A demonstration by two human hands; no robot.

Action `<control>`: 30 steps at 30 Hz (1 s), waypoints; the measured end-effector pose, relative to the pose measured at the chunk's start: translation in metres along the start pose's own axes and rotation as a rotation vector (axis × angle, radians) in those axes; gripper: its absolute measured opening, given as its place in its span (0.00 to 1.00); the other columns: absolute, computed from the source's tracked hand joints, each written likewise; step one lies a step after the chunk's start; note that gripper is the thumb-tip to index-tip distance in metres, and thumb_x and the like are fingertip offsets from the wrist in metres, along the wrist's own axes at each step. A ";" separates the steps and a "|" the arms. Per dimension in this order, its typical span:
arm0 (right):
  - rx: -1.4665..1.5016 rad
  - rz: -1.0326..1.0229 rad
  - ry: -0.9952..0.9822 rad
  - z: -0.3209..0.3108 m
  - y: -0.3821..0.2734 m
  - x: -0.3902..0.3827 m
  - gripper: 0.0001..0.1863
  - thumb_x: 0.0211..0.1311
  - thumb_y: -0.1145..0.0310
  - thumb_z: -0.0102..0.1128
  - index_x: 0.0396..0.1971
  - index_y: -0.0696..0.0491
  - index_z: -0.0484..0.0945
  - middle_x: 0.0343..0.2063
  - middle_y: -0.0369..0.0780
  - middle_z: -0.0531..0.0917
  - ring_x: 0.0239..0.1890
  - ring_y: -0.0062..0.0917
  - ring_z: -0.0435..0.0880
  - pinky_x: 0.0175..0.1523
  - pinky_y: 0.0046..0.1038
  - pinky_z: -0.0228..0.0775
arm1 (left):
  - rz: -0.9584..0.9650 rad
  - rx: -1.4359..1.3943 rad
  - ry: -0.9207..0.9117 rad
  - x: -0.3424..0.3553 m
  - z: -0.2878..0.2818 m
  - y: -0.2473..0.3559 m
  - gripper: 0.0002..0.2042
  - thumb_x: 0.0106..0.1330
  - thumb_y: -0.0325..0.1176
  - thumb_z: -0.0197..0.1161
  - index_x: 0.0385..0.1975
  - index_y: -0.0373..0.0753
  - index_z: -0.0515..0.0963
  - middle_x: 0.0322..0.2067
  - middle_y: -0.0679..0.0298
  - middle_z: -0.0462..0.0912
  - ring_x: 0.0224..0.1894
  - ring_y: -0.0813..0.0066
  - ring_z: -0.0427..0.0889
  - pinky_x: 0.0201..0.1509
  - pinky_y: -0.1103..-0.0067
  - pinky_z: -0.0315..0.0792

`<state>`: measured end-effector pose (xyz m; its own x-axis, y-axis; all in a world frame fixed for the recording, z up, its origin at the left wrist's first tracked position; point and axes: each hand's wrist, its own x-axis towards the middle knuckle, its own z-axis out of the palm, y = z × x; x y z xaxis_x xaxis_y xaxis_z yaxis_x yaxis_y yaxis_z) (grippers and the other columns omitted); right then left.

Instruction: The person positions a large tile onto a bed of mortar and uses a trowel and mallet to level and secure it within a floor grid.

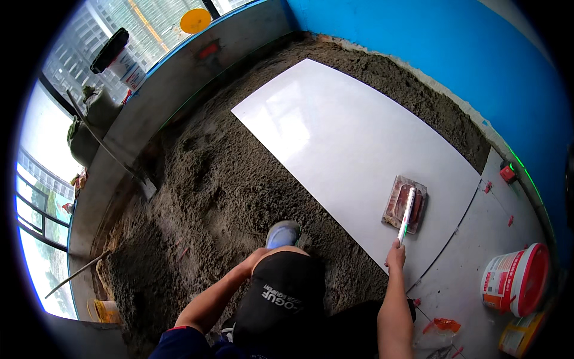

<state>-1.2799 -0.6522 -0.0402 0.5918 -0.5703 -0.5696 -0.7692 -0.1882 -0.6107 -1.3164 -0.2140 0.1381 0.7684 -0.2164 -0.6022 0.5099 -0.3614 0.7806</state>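
Observation:
My right hand (395, 256) is closed around the white handle of a tamper (405, 204), whose flat rectangular head is brownish and smeared. Its head lies on or just over a large glossy white tile (335, 131); whether it touches I cannot tell. The tile rests on rough grey mortar (209, 173), with one edge along a dark joint beside laid tiles (508, 209). At my bent left knee, my left hand (254, 261) lies against the leg, its fingers not clearly visible. My shoe (283, 233) stands in the mortar near the tile's edge.
A red-and-white bucket (514, 280) and a yellow tub (521, 333) stand at right. A small red device (507, 173) sits by the blue wall (418, 36). At left are a long-handled shovel (145, 186), sacks (95, 119) and a bucket on the ledge (122, 63).

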 end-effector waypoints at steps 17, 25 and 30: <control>-0.088 0.071 0.226 0.015 -0.066 0.054 0.35 0.70 0.40 0.40 0.39 0.65 0.73 0.34 0.58 0.78 0.41 0.54 0.77 0.47 0.44 0.67 | 0.782 1.312 0.075 0.502 -0.065 0.091 0.38 0.67 0.55 0.54 0.68 0.34 0.55 0.69 0.49 0.53 0.72 0.51 0.51 0.74 0.60 0.47; -0.070 0.280 0.342 0.002 -0.133 0.120 0.36 0.70 0.38 0.37 0.36 0.63 0.73 0.18 0.43 0.74 0.20 0.34 0.77 0.28 0.37 0.70 | 1.162 0.982 -0.591 0.525 0.144 0.095 0.44 0.64 0.58 0.53 0.67 0.25 0.52 0.70 0.43 0.49 0.74 0.48 0.43 0.76 0.58 0.37; 0.014 0.407 0.253 0.008 -0.171 0.166 0.35 0.70 0.38 0.37 0.37 0.60 0.74 0.24 0.47 0.76 0.28 0.38 0.78 0.33 0.40 0.69 | 1.097 0.756 -1.676 0.389 0.137 -0.006 0.38 0.62 0.49 0.60 0.69 0.39 0.55 0.70 0.52 0.53 0.73 0.55 0.48 0.75 0.60 0.45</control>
<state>-1.0484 -0.7082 -0.0346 0.1644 -0.7722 -0.6137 -0.9220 0.1009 -0.3738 -1.0732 -0.4198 -0.1244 -0.6268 -0.7771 0.0567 -0.3289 0.3298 0.8849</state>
